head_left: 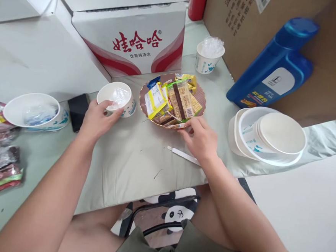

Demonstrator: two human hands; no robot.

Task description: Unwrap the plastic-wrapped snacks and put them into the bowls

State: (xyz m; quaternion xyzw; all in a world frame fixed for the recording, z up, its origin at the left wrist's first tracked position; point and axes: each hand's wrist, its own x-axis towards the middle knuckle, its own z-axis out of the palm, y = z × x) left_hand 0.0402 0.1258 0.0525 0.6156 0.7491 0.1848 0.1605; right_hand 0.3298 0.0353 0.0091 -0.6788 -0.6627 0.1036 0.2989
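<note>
1. Left hand (101, 117): part-curled at the bowl's (131, 109) near rim — firm hold cannot be told.
2. Right hand (201, 138): nearly closed, pinching the plate's (201, 97) near-right rim.
3. Plate: on the cloth (125, 157), right of the bowl.
4. Step, judged: steadying both — any shift calls for level handling.

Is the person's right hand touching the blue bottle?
No, the right hand is at the rim of the snack plate, apart from the blue bottle.

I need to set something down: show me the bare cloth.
Widest: cloth between left hand, plate and white stick. Smaller: between plate, bottle and stacked tubs. Crowded: far left, with packets, bowl and phone.
</note>
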